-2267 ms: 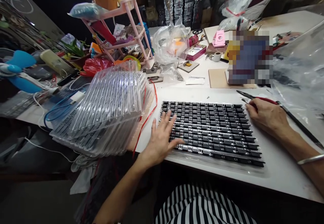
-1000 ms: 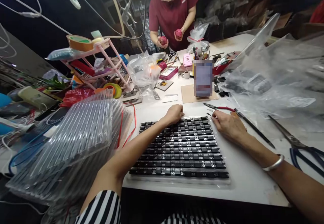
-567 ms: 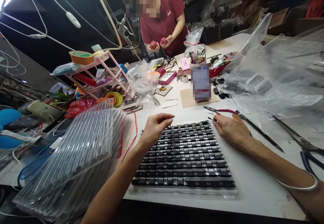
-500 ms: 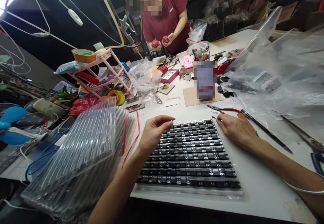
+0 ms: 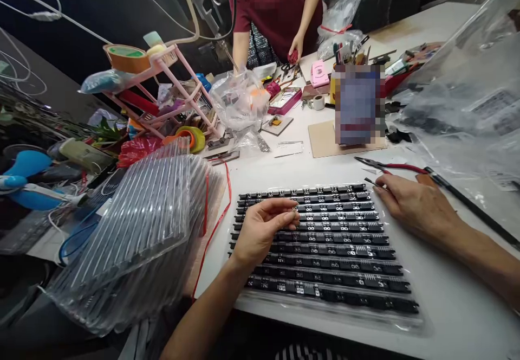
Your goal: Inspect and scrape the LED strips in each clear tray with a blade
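A clear plastic tray (image 5: 406, 325) lies on the table, filled with rows of black strips of electronic parts (image 5: 349, 251) with silvery contacts. My left hand (image 5: 266, 230) hovers over the middle rows, thumb and fingertips pinched together; whatever is between them is too small to make out. To the right of the tray's far corner, my right hand (image 5: 418, 205) grips a thin dark tool (image 5: 370, 181), its tip near the end of the farthest row. Most of that tool is hidden by my fingers. Red-handled pliers (image 5: 400, 167) lie just beyond my right hand.
Stacked empty clear trays (image 5: 138, 208) stand left, beside a red ribbon (image 5: 221, 216). A pink rack (image 5: 179, 72) with tape rolls is behind them. Plastic bags (image 5: 467, 105) cover the right. Across the table, a person in a maroon shirt (image 5: 272, 13) holds a red round object (image 5: 293, 56).
My left hand has moved nearer over the tray, still pinched. My right hand keeps its tool near the tray's corner. The other person's hands have lowered and parted. The view has shifted down.
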`<state>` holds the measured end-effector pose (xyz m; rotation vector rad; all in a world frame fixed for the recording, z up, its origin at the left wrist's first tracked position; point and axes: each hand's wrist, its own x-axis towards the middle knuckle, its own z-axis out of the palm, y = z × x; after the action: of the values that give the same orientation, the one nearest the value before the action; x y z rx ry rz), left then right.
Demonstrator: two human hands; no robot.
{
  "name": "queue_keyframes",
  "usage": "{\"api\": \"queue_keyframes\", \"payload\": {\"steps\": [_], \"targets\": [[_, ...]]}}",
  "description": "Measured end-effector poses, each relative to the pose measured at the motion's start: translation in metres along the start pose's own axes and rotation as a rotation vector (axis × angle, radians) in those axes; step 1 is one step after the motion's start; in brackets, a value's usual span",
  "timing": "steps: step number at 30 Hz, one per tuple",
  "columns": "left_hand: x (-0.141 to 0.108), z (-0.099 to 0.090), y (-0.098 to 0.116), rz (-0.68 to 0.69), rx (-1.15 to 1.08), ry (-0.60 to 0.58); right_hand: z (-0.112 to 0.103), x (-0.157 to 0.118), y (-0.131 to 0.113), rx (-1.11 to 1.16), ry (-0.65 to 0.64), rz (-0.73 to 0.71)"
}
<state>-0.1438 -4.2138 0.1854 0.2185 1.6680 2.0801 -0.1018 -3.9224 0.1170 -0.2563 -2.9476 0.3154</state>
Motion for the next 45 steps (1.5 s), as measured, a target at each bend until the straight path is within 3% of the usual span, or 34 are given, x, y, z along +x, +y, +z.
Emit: {"api": "queue_keyframes", "payload": {"steps": [8, 38, 45], "targets": [[0.003, 0.000, -0.004, -0.035, -0.057, -0.063, -0.002, -0.001, -0.001, 0.003, 0.010, -0.003], [0.007, -0.002, -0.013, -0.017, 0.090, -0.015, -0.002, 0.000, -0.001, -0.009, -0.001, 0.006], [-0.004, -0.001, 0.000, 0.038, 0.302, -0.028, -0.001, 0.000, 0.000, -0.016, -0.017, -0.008]]}}
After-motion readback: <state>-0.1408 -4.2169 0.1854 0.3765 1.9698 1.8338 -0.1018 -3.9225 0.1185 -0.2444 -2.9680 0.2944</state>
